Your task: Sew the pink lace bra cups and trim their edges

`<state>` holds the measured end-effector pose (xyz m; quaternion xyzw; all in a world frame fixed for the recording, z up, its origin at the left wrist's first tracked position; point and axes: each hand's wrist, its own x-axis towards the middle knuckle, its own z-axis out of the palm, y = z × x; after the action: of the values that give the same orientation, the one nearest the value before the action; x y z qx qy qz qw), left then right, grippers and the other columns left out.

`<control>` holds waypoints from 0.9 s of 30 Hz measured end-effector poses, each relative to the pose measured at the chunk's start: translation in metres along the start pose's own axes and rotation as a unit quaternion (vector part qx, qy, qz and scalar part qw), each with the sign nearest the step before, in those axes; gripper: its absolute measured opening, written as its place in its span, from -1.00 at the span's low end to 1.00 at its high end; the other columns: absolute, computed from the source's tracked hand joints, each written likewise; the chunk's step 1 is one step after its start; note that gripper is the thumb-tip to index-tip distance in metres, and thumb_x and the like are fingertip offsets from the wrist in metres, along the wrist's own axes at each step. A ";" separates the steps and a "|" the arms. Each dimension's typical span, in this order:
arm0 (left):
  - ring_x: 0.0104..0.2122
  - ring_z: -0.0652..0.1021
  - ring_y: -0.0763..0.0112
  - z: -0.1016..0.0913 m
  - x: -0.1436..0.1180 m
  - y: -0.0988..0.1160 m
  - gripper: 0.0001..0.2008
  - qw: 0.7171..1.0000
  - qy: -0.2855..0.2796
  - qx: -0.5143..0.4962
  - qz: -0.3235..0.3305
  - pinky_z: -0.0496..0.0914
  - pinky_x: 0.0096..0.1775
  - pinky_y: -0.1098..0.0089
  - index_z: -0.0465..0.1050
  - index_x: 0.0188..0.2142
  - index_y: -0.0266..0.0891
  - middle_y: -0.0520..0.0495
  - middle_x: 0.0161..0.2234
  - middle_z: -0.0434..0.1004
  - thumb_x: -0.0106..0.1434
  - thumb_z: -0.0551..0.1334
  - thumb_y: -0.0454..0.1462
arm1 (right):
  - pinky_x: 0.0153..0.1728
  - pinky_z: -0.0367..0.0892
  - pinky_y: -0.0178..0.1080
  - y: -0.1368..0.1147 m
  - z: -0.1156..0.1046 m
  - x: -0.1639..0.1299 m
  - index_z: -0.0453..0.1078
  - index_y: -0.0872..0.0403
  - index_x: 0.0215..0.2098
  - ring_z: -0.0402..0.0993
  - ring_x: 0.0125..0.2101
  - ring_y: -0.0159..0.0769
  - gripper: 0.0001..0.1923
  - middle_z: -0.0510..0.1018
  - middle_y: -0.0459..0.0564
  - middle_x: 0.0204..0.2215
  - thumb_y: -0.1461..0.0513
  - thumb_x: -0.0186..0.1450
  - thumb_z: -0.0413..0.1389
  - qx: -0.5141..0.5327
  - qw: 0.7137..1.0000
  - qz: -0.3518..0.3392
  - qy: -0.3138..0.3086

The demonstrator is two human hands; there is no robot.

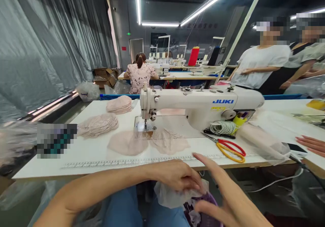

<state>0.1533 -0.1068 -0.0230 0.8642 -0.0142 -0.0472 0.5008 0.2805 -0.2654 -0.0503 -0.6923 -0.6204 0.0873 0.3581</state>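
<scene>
Below the table's front edge, over my lap, my left hand point(177, 174) pinches a crumpled clear plastic bag point(172, 196). My right hand point(218, 193) lies beside it, fingers spread, its thumb against purple fabric point(203, 206) that shows under the bag. On the white table point(88, 152) ahead stands a white JUKI sewing machine point(198, 105). Two pale pink fabric pieces point(147, 142) lie flat at its needle. Stacks of the same pink pieces point(98, 125) sit to the left.
Red and yellow scissors point(232, 149), a coil of white cord point(223, 127) and a plastic-wrapped bundle point(261, 142) lie right of the machine. Another person's fingers point(311, 144) rest at the right edge. People stand at the back right; one sits at a far table.
</scene>
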 end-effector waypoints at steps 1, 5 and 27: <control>-0.53 0.38 0.49 0.003 -0.005 0.000 -0.81 1.000 -0.009 0.026 -0.003 0.25 -0.38 0.52 0.44 -0.43 -0.24 0.09 -0.61 0.32 0.12 0.07 -0.44 | 0.01 0.23 -0.14 -0.002 0.009 0.011 0.03 -0.06 0.22 0.26 0.07 -0.11 -0.20 0.33 0.04 0.09 0.10 0.07 0.23 0.027 0.998 0.017 -0.054; -0.63 0.37 0.54 0.018 -0.034 -0.009 -0.76 0.994 0.052 -0.063 -0.066 0.25 -0.52 0.55 0.43 -0.35 -0.26 0.07 -0.59 0.33 0.17 -0.01 -0.40 | -0.31 0.33 -0.35 -0.016 0.035 0.032 0.33 -0.02 -0.05 0.47 -0.33 -0.30 -0.64 0.54 -0.12 -0.34 0.17 0.16 0.14 0.131 0.968 0.061 -0.206; -0.71 0.23 0.60 0.038 -0.084 -0.045 -0.72 0.945 0.146 -0.221 -0.189 0.11 -0.63 0.59 0.45 -0.18 -0.27 0.14 -0.69 0.24 0.13 0.10 -0.33 | -0.57 0.17 -0.42 -0.011 0.064 0.019 0.27 0.02 -0.57 0.21 -0.61 -0.42 -0.58 0.29 -0.19 -0.67 -0.08 0.25 -0.07 0.147 0.971 0.122 -0.144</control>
<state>0.0647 -0.1116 -0.0753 0.7158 0.2340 -0.0163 0.6577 0.2399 -0.2235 -0.0844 -0.6825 -0.5572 0.3191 0.3490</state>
